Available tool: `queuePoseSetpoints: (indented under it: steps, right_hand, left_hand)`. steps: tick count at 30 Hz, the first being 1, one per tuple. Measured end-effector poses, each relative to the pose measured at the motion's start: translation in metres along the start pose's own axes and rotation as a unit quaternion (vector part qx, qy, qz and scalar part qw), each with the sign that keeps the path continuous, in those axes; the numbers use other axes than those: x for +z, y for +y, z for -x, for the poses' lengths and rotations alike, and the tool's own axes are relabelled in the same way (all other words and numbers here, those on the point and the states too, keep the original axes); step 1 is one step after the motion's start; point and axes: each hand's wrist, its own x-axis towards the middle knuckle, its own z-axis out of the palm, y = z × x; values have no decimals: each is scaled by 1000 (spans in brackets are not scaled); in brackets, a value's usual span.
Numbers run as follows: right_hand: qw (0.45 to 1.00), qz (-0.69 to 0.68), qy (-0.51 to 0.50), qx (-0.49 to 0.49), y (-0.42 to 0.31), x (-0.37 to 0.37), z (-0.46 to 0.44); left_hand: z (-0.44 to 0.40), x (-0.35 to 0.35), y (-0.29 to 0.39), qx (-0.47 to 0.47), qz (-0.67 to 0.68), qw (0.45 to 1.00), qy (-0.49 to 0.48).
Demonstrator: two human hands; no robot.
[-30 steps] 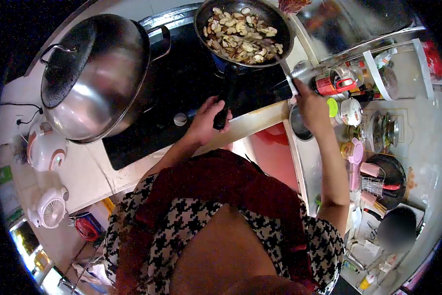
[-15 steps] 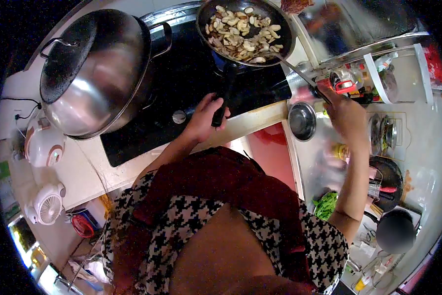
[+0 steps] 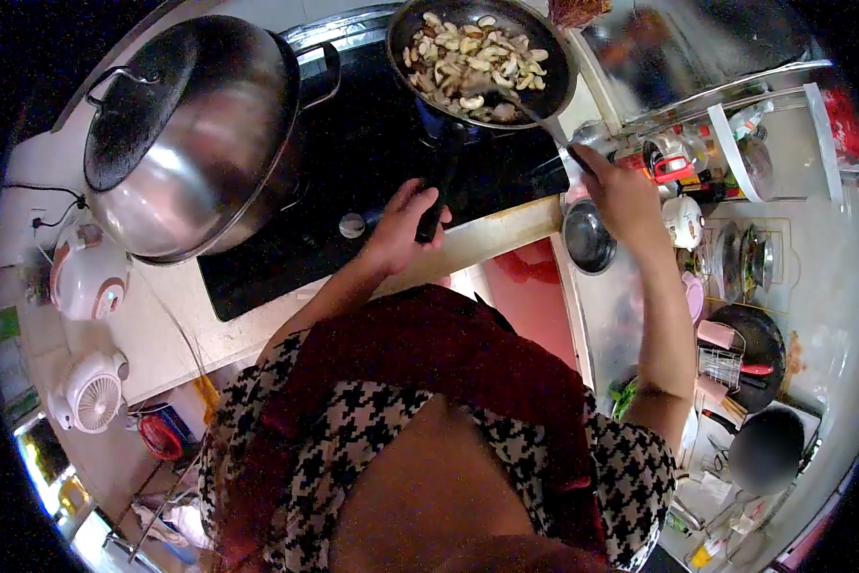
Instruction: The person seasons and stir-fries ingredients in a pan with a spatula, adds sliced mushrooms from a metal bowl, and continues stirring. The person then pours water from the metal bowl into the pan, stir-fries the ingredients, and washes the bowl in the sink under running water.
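A dark frying pan (image 3: pixel 558 94) sits on the black cooktop (image 3: pixel 353 172) at the top, holding sliced pieces that look like mushrooms (image 3: pixel 468 57). My left hand (image 3: pixel 406 229) is closed around the pan's black handle (image 3: pixel 429 222). With my right hand (image 3: pixel 625 201) I grip the dark handle of a metal spatula (image 3: pixel 552 128). Its blade reaches into the lower right of the pan, among the slices, and is partly blurred.
Left on the cooktop stands a large lidded steel pot (image 3: pixel 200 143). A metal bowl (image 3: pixel 589 236) rests on the counter below my right hand. Further left are a white rice cooker (image 3: pixel 90 277) and a small fan (image 3: pixel 95 396). Leafy greens (image 3: pixel 623 396) lie by my right elbow.
My right hand has moved left and toward the pan, pushing the spatula further in. The slices have shifted within the pan. My left hand keeps its hold on the handle.
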Motion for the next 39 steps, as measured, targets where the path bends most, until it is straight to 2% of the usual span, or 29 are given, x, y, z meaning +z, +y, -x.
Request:
queuePoseSetpoints:
  steps: [4, 7, 8, 9, 11, 15, 18, 21, 24, 25, 27, 28, 29, 32, 33, 35, 36, 37, 38, 39]
  right_hand:
    - [993, -27, 107, -39, 10, -2, -8]
    - [992, -33, 116, 18, 3, 1, -14]
    - [996, -26, 70, 50, -3, 5, -23]
    - [996, 32, 66, 53, 11, 45, -36]
    - [998, 57, 33, -3, 3, 54, -21]
    - [990, 120, 67, -34, 0, 38, 21]
    - [992, 102, 76, -11, 5, 52, -3]
    - [998, 46, 45, 10, -8, 57, -19]
    - [998, -59, 34, 11, -29, 59, -3]
    - [983, -176, 40, 22, -27, 68, 1]
    - [913, -403, 49, 45, -26, 87, 10]
    - [827, -540, -16, 159, -19, 89, 18]
    - [789, -589, 51, 168, -13, 94, 27]
    - [710, -585, 170, 353, 47, 180, 63]
    - [672, -578, 179, 427, 54, 190, 82]
    - [675, -493, 179, 520, 68, 217, 103]
    - [671, -448, 175, 564, 71, 225, 112]
    - [670, -450, 167, 567, 74, 235, 116]
    - [667, -452, 159, 570, 77, 243, 113]
    - [664, -457, 151, 572, 76, 244, 108]
  left_hand:
    - [0, 3, 9, -33, 10, 999, 10]
    - [0, 0, 1, -13, 22, 1000, -8]
    - [1, 1, 2, -7, 26, 1000, -6]
    - [2, 2, 3, 1, 31, 1000, -3]
    - [-1, 1, 5, -19, 24, 1000, -4]
    - [6, 9, 9, -7, 48, 999, 16]
    - [0, -7, -2, 4, -50, 998, -27]
    - [3, -1, 10, -69, 57, 996, -14]
    - [-3, -12, 8, -63, 35, 993, -96]
    - [-5, -12, 5, -64, 51, 994, -67]
    - [3, -3, 8, -69, 83, 994, -3]
    - [3, -5, 4, -23, 12, 1000, -5]
    - [2, -9, 0, 24, -60, 998, -8]
    - [6, -11, 2, 117, -291, 949, -18]
    - [8, -7, 4, 98, -233, 967, -28]
    - [12, 2, 8, 57, -114, 991, -41]
    - [2, -13, 0, -28, 89, 991, -98]
    - [-5, -24, -11, -112, 287, 940, -148]
    - [-6, -23, -18, -146, 301, 936, -107]
    - [-9, -28, -27, -141, 297, 936, -123]
